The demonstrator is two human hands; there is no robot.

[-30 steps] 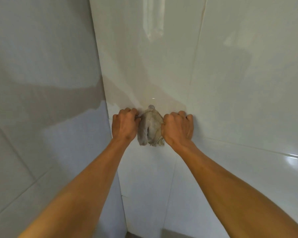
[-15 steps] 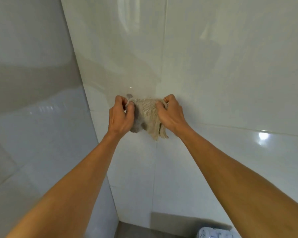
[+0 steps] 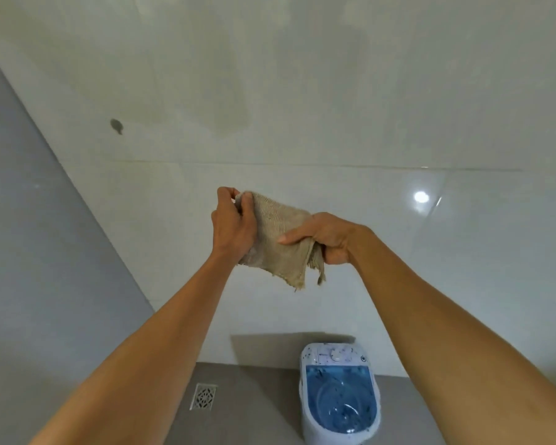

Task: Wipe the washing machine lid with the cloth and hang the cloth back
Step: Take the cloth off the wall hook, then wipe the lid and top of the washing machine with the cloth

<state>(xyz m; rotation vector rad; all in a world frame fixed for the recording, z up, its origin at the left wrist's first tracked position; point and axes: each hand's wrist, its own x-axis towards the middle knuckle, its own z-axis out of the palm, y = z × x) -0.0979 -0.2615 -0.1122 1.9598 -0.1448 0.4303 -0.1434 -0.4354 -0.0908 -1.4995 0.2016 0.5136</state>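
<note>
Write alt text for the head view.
Two bare hands, left hand and right hand, hold a beige woven cloth before a white tiled wall. Below stands a small white washing machine with a speckled blue lid, beside a floor drain.

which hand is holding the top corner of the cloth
The left hand: it pinches the cloth at its upper corner, higher up against the wall. The right hand grips the cloth lower down, by its frayed edge.

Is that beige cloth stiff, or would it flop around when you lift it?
Probably floppy: the cloth sags and folds between the left hand and right hand. Likely light, since pinching fingers carry it. Its frayed, coarse weave looks grippy rather than slippery.
</note>
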